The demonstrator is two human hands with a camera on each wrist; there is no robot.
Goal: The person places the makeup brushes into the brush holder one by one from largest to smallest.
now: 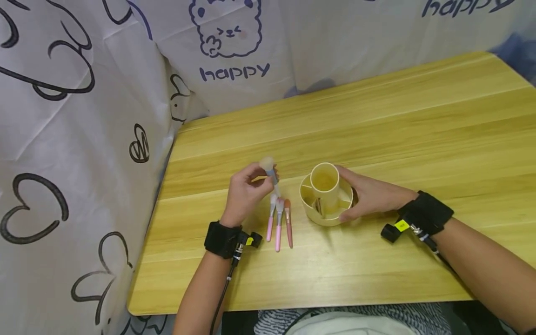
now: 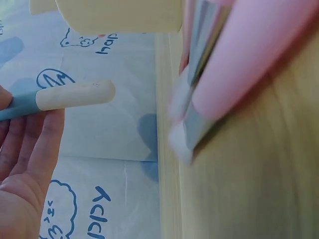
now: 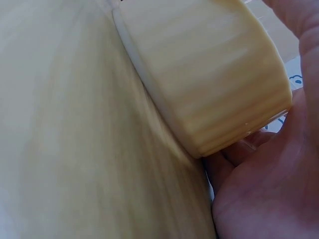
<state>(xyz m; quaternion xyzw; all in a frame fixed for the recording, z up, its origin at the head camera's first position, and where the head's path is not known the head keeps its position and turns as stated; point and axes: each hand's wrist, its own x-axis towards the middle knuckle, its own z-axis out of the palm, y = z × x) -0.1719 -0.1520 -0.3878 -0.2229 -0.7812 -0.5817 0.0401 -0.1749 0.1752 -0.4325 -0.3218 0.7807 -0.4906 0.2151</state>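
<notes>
My left hand (image 1: 246, 193) pinches a makeup brush (image 1: 272, 175) between thumb and fingers, its pale bristle head up. In the left wrist view the brush's blue-grey part and rounded cream handle end (image 2: 79, 94) stick out past the fingers. My right hand (image 1: 374, 191) grips the side of a round cream brush holder (image 1: 320, 218), which has a taller tube in its middle and compartments around it. The holder's wall (image 3: 214, 74) fills much of the right wrist view, with fingers partly hidden behind it. Three pink-handled makeup brushes (image 1: 278, 228) lie side by side below my left hand.
A small brownish object (image 1: 318, 205) sits in one compartment of the holder. The wooden table (image 1: 377, 125) runs to a white printed curtain (image 1: 335, 42) at the back and left. My lap is at the front edge.
</notes>
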